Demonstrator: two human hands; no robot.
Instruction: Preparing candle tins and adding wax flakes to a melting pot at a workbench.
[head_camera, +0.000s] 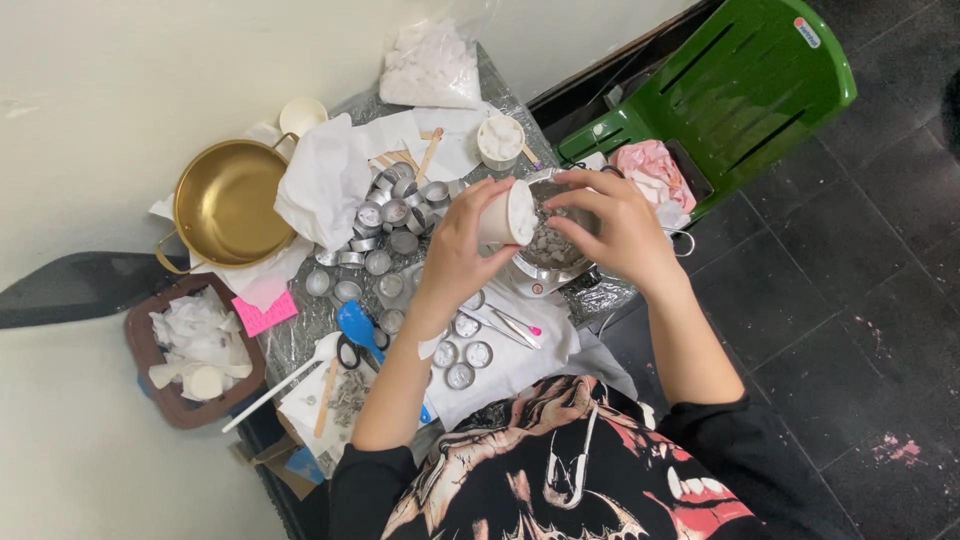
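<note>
My left hand (462, 240) holds a white paper cup (508, 213) tipped on its side, its mouth toward a silver metal pot (553, 252). White wax-like chunks lie inside the pot. My right hand (612, 222) reaches over the pot, fingers at the cup's rim and the pot's top edge. Several small round metal tealight cups (388, 228) lie scattered on the foil-covered table (300, 335) just left of my left hand.
A gold pan (225, 205) sits at the left by crumpled white paper (325, 180). A bag of white chunks (432, 65), a second cup of chunks (500, 140), blue scissors (358, 330), a brown bin of scraps (190, 350) and a green plastic chair (735, 85) surround the table.
</note>
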